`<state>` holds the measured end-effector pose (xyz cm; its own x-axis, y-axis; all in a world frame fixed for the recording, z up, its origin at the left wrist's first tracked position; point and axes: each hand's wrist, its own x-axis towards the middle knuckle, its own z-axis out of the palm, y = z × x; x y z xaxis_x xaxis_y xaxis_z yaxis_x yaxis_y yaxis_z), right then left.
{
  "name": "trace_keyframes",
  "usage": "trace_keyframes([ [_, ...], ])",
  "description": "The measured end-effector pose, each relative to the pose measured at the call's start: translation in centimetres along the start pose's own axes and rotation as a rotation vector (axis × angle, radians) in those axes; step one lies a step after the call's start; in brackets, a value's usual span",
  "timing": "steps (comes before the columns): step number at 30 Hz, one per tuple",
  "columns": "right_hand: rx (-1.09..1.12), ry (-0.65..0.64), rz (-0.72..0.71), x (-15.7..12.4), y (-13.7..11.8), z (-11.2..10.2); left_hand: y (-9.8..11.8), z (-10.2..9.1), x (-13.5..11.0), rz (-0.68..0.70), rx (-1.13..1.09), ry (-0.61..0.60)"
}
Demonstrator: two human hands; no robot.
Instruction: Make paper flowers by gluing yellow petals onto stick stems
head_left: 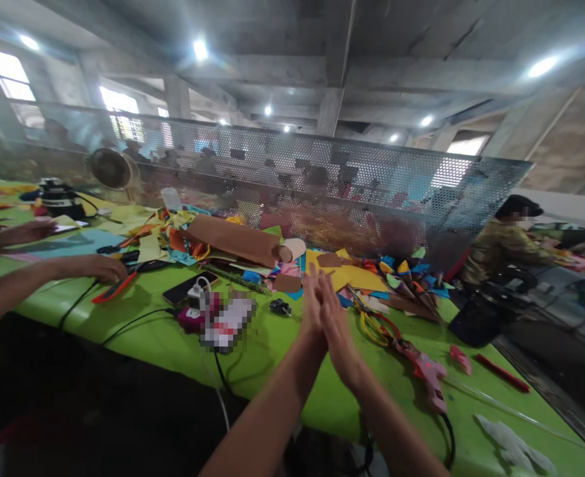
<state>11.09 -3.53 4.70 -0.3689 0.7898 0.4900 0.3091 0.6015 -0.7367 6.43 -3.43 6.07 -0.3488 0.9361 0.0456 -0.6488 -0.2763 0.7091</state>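
Note:
My left hand (312,310) and my right hand (335,317) meet palm to palm above the green table (267,371), fingers stretched out and pointing away from me. I see nothing held between them, though the palms' inner faces are hidden. Just to their right lie scissors with yellow handles (373,328) and a pink glue gun (427,372) with a black cord. A small black object (279,307) rests left of my hands. Behind my fingertips spreads yellow paper (354,277) among coloured scraps.
A co-worker's hand (98,267) reaches in at left beside a red-and-black tool (116,286). Phone (190,287), purple power adapter (193,319) and cables lie left of centre. Brown cardboard (232,240) and a perforated screen (292,179) stand behind. A red pen (503,373) and white glove (513,444) lie right.

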Motion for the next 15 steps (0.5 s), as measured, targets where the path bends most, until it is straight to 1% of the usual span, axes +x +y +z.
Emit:
trace_keyframes([
  [2,-0.042,-0.083,-0.040,-1.7,-0.6,0.9,0.3,-0.7,0.8,0.001,-0.009,-0.007],
  [3,-0.076,-0.101,-0.036,-1.8,-0.7,1.0,0.3,-0.8,0.8,-0.020,-0.036,-0.028],
  [4,-0.099,-0.089,-0.018,-1.3,-0.6,0.9,0.1,-0.8,0.6,-0.040,-0.068,-0.060],
  [5,-0.124,-0.048,0.026,-0.4,-0.3,0.5,-0.2,-0.6,0.3,-0.067,-0.119,-0.095],
  [6,-0.151,0.039,0.090,0.9,0.1,0.0,-0.6,-0.3,-0.2,-0.079,-0.146,-0.113],
  [8,-0.172,0.092,0.130,3.5,1.0,-1.0,-1.2,0.1,-1.0,-0.113,-0.202,-0.159],
  [10,-0.175,0.112,0.149,5.5,1.7,-1.6,-1.4,0.1,-1.3,-0.193,-0.369,-0.242],
  [12,-0.121,0.106,0.133,6.2,1.9,-1.6,-1.1,-0.4,-0.9,-0.258,-0.529,-0.279],
  [15,-0.045,0.078,0.113,6.2,1.8,-1.0,-0.6,-1.3,-0.2,-0.292,-0.639,-0.234],
])
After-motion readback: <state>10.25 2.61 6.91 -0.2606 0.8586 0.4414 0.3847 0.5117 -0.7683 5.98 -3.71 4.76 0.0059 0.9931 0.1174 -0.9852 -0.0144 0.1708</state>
